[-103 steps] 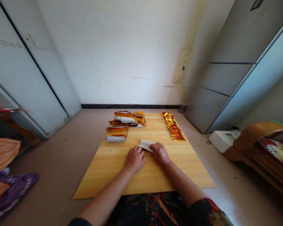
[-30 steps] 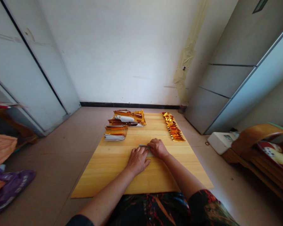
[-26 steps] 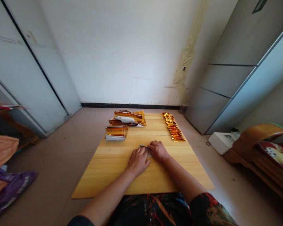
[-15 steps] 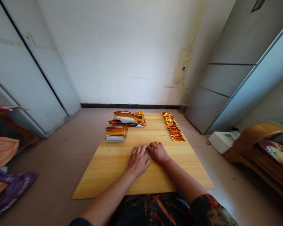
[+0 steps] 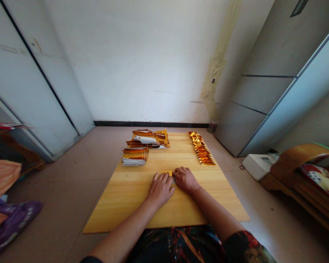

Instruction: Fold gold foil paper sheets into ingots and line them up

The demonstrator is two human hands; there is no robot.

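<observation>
A small piece of gold foil paper [image 5: 167,173] lies on the wooden board, a narrow yellow strip of it showing past the fingertips. My left hand [image 5: 161,188] presses its bent fingers on the paper's left part, thumb toward the right. Against its right part my right hand [image 5: 185,179] holds with curled fingers, close beside the left. Most of the paper is hidden under both hands. At the far left of the board are stacks of gold-and-white foil sheets [image 5: 135,155]. A row of folded gold foil pieces [image 5: 203,151] runs along the far right.
The wooden board [image 5: 120,208] reaches from my lap toward the white wall [image 5: 142,65]. A grey cabinet resembling a refrigerator [image 5: 252,102] stands at right, near a white box [image 5: 256,166] and wooden furniture [image 5: 287,179]. Purple and orange bags [image 5: 13,223] lie at left.
A yellow strip of the foil paper now shows beyond my fingertips, where none was visible before. Both hands have shifted slightly toward me; the stacks and the row stay put.
</observation>
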